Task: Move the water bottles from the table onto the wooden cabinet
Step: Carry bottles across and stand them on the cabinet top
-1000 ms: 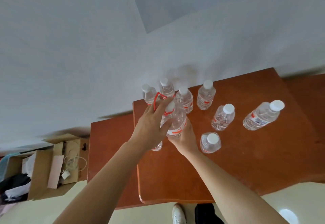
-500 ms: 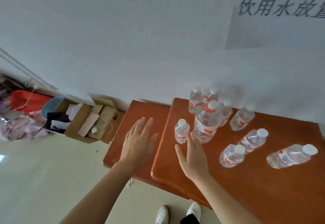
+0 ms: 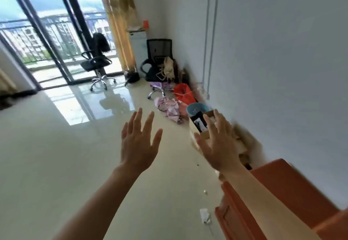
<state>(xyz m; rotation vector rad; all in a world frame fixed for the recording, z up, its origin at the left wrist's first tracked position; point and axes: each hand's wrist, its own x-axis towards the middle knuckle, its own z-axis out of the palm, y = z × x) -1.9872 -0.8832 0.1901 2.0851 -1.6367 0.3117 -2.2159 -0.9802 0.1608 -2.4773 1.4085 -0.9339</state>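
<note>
My left hand (image 3: 138, 141) is raised over the pale tiled floor, fingers spread, holding nothing. My right hand (image 3: 219, 143) is raised beside it, also spread and empty, in front of a cardboard box by the wall. The wooden cabinet (image 3: 282, 185) shows only as an orange-brown corner at the lower right, under my right forearm. No water bottles and no table are in view.
Along the right wall lie a cardboard box (image 3: 204, 126), a blue basin (image 3: 196, 107), a red bag (image 3: 183, 93) and crumpled cloth (image 3: 168, 106). Two black office chairs (image 3: 97, 62) stand near the glass balcony doors (image 3: 47, 38). Paper scraps (image 3: 205, 216) lie by the cabinet.
The view has swung left, away from the cabinet top and its bottles, to the room and floor. Both hands let go of a bottle and stay open.
</note>
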